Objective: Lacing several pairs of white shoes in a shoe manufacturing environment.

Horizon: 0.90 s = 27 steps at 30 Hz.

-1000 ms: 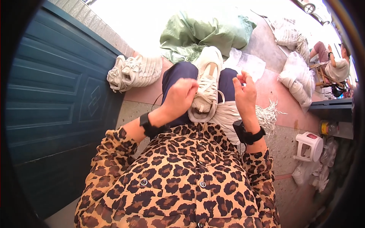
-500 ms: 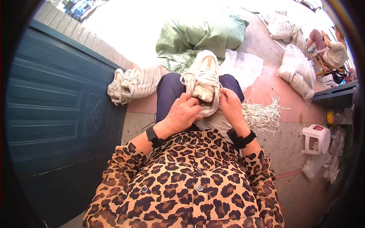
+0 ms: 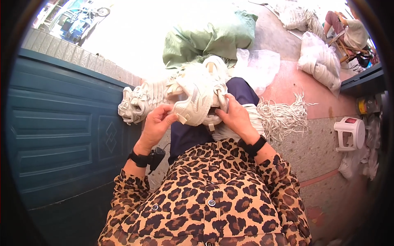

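Two white sneakers are side by side over my lap. My left hand [image 3: 156, 124] pinches the heel end of the left sneaker [image 3: 196, 101], which is tilted so its side panel shows. My right hand [image 3: 237, 117] is closed on the collar of the right sneaker [image 3: 216, 67], with the thumb at the shoe's opening. Part of that right sneaker is hidden behind the left one. Beside my right hand, a thick bundle of white shoelaces [image 3: 283, 116] lies across my right side, its loose ends fanned out.
A row of white sneakers [image 3: 137, 102] stands by the blue panelled door [image 3: 53, 131] at left. Ahead lie a green sack [image 3: 209, 41] and a clear plastic sheet [image 3: 260, 69]. To the right are a stuffed white bag [image 3: 319, 61], a white stool [image 3: 349, 133] and a seated person [image 3: 355, 33].
A second sneaker has come into view, held by my left hand, which has moved left. My right hand has stayed at the first sneaker's collar. The whole view has shifted slightly.
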{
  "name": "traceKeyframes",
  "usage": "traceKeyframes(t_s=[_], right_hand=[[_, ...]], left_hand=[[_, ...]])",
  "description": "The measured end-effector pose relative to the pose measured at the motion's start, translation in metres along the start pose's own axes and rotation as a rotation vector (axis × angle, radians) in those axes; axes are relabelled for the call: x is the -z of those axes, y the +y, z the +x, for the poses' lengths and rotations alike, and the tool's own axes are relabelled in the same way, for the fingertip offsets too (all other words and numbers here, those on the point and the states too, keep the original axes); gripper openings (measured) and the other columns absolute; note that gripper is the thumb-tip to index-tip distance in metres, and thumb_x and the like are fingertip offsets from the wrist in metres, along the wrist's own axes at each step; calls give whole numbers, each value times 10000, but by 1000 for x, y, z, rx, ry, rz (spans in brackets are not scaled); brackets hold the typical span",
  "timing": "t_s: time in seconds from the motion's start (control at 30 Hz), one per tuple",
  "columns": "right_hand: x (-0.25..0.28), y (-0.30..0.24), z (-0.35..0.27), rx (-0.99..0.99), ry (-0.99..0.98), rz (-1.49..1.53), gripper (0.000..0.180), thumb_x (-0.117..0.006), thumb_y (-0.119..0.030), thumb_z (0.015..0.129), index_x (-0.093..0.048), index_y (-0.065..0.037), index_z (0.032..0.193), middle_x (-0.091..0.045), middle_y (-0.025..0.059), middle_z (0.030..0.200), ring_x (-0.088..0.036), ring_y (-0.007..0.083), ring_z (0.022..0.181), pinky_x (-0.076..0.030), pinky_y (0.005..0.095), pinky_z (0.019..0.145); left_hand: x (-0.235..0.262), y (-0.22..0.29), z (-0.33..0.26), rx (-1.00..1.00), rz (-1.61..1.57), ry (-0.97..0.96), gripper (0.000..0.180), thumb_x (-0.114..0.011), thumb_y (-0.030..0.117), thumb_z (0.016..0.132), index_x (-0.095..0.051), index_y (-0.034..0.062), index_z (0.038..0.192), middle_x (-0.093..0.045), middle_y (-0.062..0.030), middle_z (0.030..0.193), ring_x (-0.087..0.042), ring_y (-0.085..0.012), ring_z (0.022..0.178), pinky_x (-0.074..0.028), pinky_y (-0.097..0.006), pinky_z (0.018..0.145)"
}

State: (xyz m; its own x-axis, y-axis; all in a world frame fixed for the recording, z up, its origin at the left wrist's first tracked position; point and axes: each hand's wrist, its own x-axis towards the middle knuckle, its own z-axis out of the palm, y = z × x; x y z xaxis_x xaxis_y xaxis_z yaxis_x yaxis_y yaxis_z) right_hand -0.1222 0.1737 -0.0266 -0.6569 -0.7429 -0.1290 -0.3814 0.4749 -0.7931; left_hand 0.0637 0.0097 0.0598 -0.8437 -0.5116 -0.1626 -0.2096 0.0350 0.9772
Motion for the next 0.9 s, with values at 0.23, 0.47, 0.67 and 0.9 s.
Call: traceKeyframes(t_s=[0.23,0.47,0.67,0.9], right_hand=[[4,30,12,-109,-161,619,422,-438,2,778,-453,52,1196,-568,178,1108,-544,210,1015,-419,280,871],[0,31,6,-166,-112,894,425,-374,31,833,-411,8,1256,-508,125,1187,-522,159,1032,-430,261,840],[-15,22,11,-389,-117,748,704,-592,-289,812,-263,32,1345,-457,211,1238,-472,270,1117,-412,339,877],[-32,6,13,-432,-220,959,858,-632,-415,804,-119,-86,1409,-398,195,1281,-464,253,1068,-415,369,849]], left_hand=[[-49,-21,-2,-493,708,-198,319,-649,56,720,-544,14,1018,-558,-163,1080,-501,-353,1049,-419,-391,879],[-75,-38,23,-354,922,-114,498,-730,185,643,-528,85,1087,-546,-137,979,-516,-314,938,-426,-385,749],[-30,-25,39,-126,495,-165,471,-705,70,682,-521,0,1110,-574,-148,1015,-551,-241,953,-424,-309,842],[1,-11,25,161,200,-142,456,-689,39,711,-500,-8,1123,-571,-35,998,-525,-95,913,-434,-228,802]])
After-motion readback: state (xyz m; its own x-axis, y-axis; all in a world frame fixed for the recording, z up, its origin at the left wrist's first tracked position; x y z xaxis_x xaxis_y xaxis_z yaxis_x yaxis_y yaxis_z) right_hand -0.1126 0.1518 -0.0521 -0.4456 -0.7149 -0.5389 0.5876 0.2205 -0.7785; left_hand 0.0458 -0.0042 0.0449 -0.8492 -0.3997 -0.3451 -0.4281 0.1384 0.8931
